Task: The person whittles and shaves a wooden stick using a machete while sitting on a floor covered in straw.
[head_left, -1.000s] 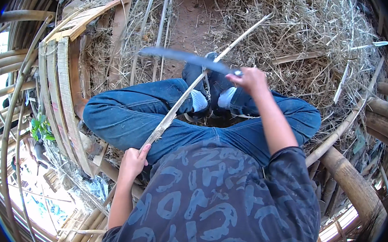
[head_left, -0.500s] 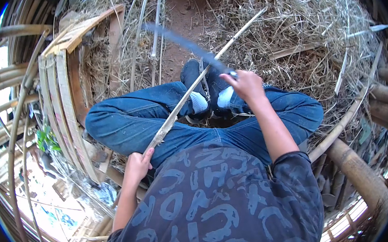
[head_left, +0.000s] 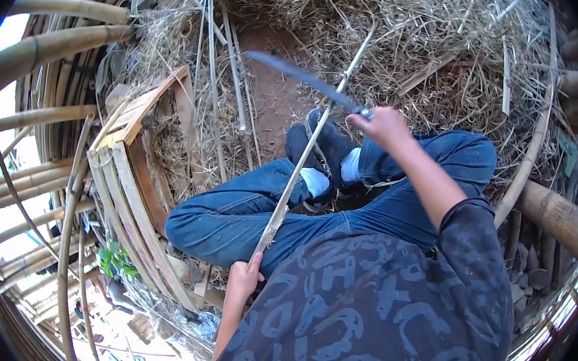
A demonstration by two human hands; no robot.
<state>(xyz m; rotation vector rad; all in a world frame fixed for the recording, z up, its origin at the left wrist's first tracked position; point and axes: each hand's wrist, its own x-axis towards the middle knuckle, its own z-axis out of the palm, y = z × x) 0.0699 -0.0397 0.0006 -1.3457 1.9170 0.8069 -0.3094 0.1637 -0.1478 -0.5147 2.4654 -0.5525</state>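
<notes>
Down at the person's lap, the left hand (head_left: 244, 280) has its grip closed round the near end of a thin bamboo strip (head_left: 305, 158), which runs up and away across the blue-jeaned legs (head_left: 245, 211), past the dark shoes (head_left: 326, 146), and out over the straw; that hand sits where it did a second ago, so the strip is held steady as before. What has changed is on the other side: the right hand (head_left: 383, 127), fist shut round the handle of a long blade (head_left: 305, 79), has swung that blade from lying roughly level across the strip to slanting up and to the left, its tip now further out above the bare earth, while the edge near the handle crosses the strip just beyond the shoes. I'd judge that a stroke of paring or splitting is under way along the strip, though whether steel is touching bamboo I cannot tell, as the blade is blurred. No worktop here: the person sits on a red dirt floor (head_left: 276, 90), with dry straw (head_left: 438, 42) heaped thick beyond the feet. A slatted wooden frame (head_left: 137, 188) lies at the left, and thick bamboo poles (head_left: 63, 9) curve round the edges, with daylight showing through the gaps on the left
</notes>
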